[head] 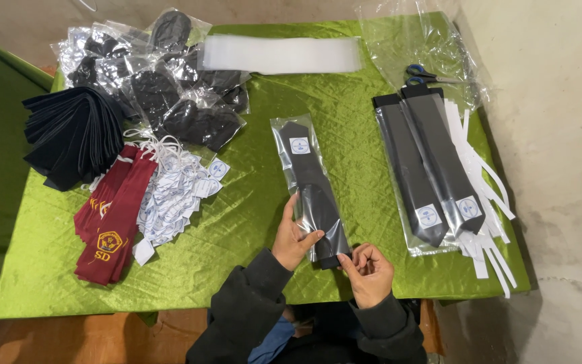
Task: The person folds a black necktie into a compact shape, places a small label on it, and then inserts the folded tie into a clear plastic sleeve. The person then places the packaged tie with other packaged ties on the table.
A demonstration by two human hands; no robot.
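I see the left hand (294, 237) gripping the near end of a black tie in a clear sleeve (309, 185), thumb on top & fingers curled under its left edge, prob. to keep the bag flat and steady. Right hand (370, 268) pinches the bottom corner of the same pkg between thumb and fingertips, palm turned up, wrist bent inward; looks like it's holding the sleeve's open end. Both forearms come in from the bottom edge in dark sleeves, elbows close.

The tie lies lengthwise on the green cloth table (250, 216), centre, wide end toward me, small round label near the far end.

Outward: to the right, two bagged black ties (426, 168) stacked side by side over white paper strips (486, 202), blue-handled scissors (422, 74) beyond them. Far centre, a pile of empty clear sleeves (281, 54). To the left, maroon ties (112, 216), loose white tags (173, 192), folded dark ties (72, 135), & bagged dark items (170, 87).
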